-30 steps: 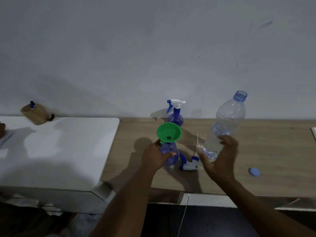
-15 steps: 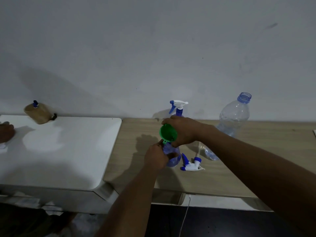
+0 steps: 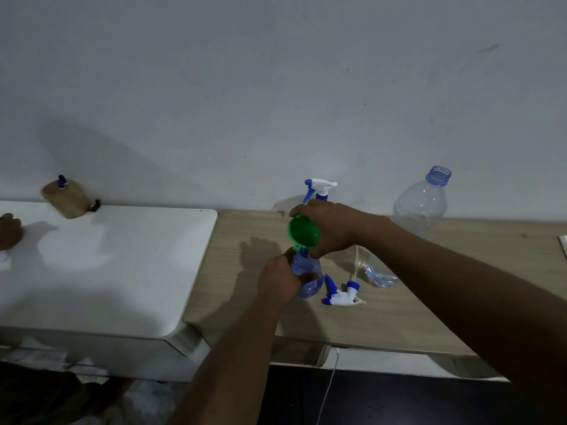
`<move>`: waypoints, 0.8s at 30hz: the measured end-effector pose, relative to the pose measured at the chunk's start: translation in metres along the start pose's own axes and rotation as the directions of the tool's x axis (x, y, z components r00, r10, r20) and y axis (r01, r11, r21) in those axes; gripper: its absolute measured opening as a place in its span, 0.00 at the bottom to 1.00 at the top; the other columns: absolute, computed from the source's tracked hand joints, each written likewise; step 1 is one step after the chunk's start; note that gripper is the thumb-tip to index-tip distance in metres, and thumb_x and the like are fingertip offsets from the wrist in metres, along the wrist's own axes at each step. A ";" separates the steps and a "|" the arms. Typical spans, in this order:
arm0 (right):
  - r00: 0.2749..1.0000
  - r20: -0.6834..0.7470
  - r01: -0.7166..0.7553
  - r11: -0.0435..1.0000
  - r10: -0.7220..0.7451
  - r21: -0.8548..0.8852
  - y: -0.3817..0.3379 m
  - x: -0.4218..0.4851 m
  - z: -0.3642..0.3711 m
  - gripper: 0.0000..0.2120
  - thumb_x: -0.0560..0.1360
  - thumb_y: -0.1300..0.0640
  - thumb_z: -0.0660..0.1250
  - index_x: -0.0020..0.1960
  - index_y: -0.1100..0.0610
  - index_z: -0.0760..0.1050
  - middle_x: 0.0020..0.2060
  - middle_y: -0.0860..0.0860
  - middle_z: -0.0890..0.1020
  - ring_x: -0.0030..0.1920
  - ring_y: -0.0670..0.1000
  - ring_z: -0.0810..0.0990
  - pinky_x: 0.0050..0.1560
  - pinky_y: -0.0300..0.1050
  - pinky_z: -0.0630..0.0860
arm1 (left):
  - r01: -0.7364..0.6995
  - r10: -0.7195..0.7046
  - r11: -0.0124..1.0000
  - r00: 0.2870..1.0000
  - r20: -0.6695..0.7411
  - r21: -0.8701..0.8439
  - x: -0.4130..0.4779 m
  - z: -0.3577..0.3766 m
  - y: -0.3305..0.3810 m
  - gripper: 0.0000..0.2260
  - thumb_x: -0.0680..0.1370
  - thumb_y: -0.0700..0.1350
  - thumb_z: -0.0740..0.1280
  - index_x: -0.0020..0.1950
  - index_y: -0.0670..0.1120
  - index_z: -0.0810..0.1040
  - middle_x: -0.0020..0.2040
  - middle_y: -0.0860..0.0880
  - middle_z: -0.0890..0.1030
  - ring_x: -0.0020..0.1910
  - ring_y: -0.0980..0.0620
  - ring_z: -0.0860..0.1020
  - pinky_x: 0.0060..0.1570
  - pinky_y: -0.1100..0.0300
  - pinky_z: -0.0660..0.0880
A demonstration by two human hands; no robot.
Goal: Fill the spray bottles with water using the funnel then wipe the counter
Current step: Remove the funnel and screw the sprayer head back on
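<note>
- The left hand (image 3: 280,280) has its fingers curled round the body of the open spray bottle (image 3: 308,282), which stands on the table (image 3: 414,317); a low, firm grip that presses the base down should hold the neck steady.
- The green funnel (image 3: 303,230) is just above those fingers, tipped with its mouth to the left and its spout at the bottle's neck; whether it is going in or coming out I cannot tell; either way it should travel upright and straight along the neck, so nothing drips.
- The right hand (image 3: 333,230) has its fingers wrapped over the funnel's far rim from above; a lighter hold at the rim's edge would leave the mouth free for pouring; the second spray bottle (image 3: 320,188) stands just behind these fingers.
- The loose spray head (image 3: 340,294) lies on the table just right of the left fingers; take care not to knock it.
- The water bottle (image 3: 422,204) stands uncapped, well right of both hands' fingers; neither hand touches it.
</note>
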State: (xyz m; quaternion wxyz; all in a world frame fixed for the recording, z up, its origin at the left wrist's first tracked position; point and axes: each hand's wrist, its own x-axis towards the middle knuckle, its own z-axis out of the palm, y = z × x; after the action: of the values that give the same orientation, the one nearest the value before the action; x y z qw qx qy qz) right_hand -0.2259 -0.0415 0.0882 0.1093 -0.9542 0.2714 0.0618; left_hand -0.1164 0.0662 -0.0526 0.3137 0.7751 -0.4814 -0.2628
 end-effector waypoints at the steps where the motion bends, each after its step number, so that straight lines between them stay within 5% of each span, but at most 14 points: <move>1: 1.000 0.005 -0.003 1.000 0.003 0.006 0.001 -0.001 0.000 0.45 0.65 0.48 0.79 0.76 0.48 0.59 0.68 0.54 0.70 0.64 0.58 0.74 0.59 0.52 0.78 | 0.004 -0.004 1.000 1.000 0.004 0.014 0.000 0.000 0.000 0.26 0.71 0.60 0.76 0.63 0.48 0.78 0.54 0.47 0.84 0.52 0.46 0.82 0.53 0.56 0.76; 13: 0.994 -0.074 -0.057 0.956 0.081 0.289 0.026 -0.015 0.024 0.41 0.64 0.44 0.76 0.72 0.48 0.62 0.64 0.52 0.72 0.60 0.54 0.73 0.56 0.49 0.75 | 0.006 -0.006 1.000 1.000 0.007 0.001 0.001 -0.002 0.002 0.30 0.69 0.60 0.76 0.68 0.56 0.73 0.58 0.51 0.83 0.55 0.49 0.81 0.56 0.52 0.78; 24: 0.930 -0.177 -0.151 0.772 0.323 0.618 0.035 -0.036 0.057 0.30 0.68 0.51 0.76 0.66 0.48 0.69 0.55 0.52 0.76 0.52 0.52 0.78 0.49 0.42 0.78 | -0.054 0.053 0.998 0.999 -0.010 -0.034 -0.004 -0.004 0.002 0.32 0.67 0.60 0.78 0.68 0.56 0.74 0.58 0.53 0.84 0.56 0.50 0.81 0.56 0.51 0.79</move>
State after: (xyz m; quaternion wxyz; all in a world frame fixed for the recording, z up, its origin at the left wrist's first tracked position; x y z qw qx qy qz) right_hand -0.2781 -0.0386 0.0329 0.3552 -0.8283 0.4085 -0.1447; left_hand -0.1161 0.0699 -0.0479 0.3362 0.7576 -0.4960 -0.2589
